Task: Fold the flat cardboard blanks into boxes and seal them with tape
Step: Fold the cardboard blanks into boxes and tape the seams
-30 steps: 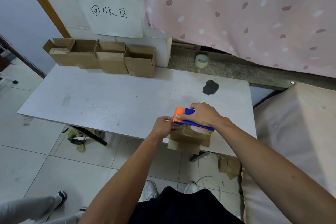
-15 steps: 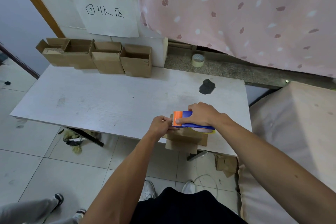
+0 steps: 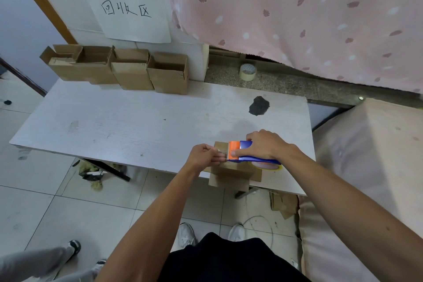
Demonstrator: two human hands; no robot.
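The box (image 3: 231, 176) lay just under both hands, the left hand (image 3: 206, 155) pinching the tape end (image 3: 221, 155), the right hand (image 3: 265, 146) gripping the tape dispenser (image 3: 246, 147) beside it; keeping it taut and straight across the box seemed wisest.

Four open cardboard boxes (image 3: 132, 71), one nearer box (image 3: 231, 175), one tape dispenser (image 3: 246, 145), one spare tape roll (image 3: 247, 72), one left hand (image 3: 204, 155), one right hand (image 3: 266, 145).

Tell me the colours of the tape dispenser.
The tape dispenser has a blue body and an orange front end, clearest in the head view.
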